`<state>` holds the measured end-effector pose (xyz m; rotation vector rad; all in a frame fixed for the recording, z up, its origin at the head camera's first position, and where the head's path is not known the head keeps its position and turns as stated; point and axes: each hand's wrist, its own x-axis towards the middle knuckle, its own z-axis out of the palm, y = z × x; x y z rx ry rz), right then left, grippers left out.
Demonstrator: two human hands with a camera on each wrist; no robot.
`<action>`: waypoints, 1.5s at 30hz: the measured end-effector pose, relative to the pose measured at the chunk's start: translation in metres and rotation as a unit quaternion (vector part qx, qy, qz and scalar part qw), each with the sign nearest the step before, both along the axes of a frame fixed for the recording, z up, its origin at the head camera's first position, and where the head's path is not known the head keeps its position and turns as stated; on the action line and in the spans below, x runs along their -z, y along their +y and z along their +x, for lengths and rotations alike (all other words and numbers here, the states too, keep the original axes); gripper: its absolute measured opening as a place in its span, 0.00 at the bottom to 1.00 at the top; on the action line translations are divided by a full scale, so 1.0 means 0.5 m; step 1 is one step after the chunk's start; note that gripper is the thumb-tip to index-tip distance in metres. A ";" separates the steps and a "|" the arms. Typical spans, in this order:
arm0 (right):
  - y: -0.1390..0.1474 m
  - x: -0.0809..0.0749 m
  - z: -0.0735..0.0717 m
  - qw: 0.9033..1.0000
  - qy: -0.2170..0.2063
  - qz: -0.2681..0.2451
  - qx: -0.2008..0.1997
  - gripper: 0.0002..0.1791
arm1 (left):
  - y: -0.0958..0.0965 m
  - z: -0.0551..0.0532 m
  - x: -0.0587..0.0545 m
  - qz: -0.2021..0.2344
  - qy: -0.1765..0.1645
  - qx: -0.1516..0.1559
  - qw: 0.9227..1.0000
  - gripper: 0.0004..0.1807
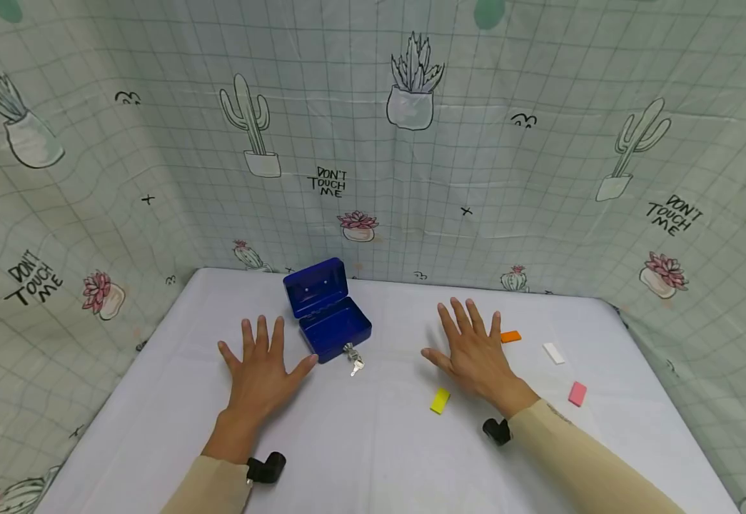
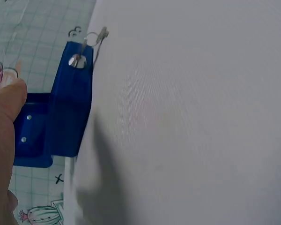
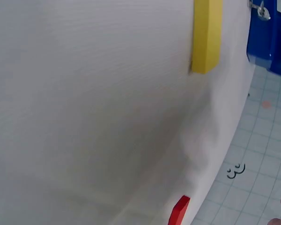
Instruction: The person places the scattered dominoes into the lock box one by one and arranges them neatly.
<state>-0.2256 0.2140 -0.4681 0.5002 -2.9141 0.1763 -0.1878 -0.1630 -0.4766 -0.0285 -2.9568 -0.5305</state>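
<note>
A small blue cash box stands on the table with its lid raised. Keys hang from the lock at its front; the left wrist view shows the metal lock too. My left hand, palm down with fingers spread and nothing held, is left of the box, thumb tip near its front corner. My right hand is likewise spread and holds nothing. It lies between a yellow block, nearer me, and an orange block just beyond its little finger.
Farther right on the white-covered table lie a white block and a pink block. A grid-patterned curtain with cactus drawings surrounds the back and sides. Each wrist wears a black camera, such as the left one.
</note>
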 end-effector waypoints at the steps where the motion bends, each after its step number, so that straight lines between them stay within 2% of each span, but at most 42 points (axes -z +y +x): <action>1: -0.004 -0.001 -0.004 1.000 0.001 -0.003 -0.001 0.51 | 0.005 -0.003 0.001 0.002 0.003 -0.001 1.000 0.57; 7: -0.047 -0.003 -0.031 1.000 -0.014 -0.010 -0.009 0.50 | 0.041 -0.022 0.009 0.008 0.005 -0.002 1.000 0.58; 15: -0.119 0.003 -0.059 0.998 -0.054 0.013 -0.030 0.50 | 0.096 -0.047 0.025 0.022 -0.024 0.005 0.999 0.56; 23: -0.156 0.008 -0.053 0.996 -0.068 0.019 -0.045 0.50 | 0.113 -0.057 0.036 0.057 -0.057 -0.007 0.997 0.49; 27: -0.160 0.008 -0.044 0.997 -0.068 0.016 -0.045 0.50 | 0.110 -0.056 0.032 0.078 -0.068 0.003 0.995 0.47; 30: -0.156 0.009 -0.034 0.997 -0.064 0.012 -0.045 0.50 | 0.108 -0.055 0.027 0.079 -0.072 0.028 0.994 0.47; 34: -0.149 0.013 -0.018 0.997 -0.067 0.015 -0.046 0.51 | 0.107 -0.050 0.024 0.077 -0.082 0.080 0.990 0.47; 40: -0.136 0.020 0.020 0.996 -0.068 0.024 -0.052 0.55 | 0.106 -0.026 0.029 0.088 -0.093 0.162 0.979 0.47; 45: -0.124 0.024 0.053 0.996 -0.062 0.025 -0.059 0.57 | 0.110 -0.005 0.034 0.101 -0.080 0.202 0.971 0.46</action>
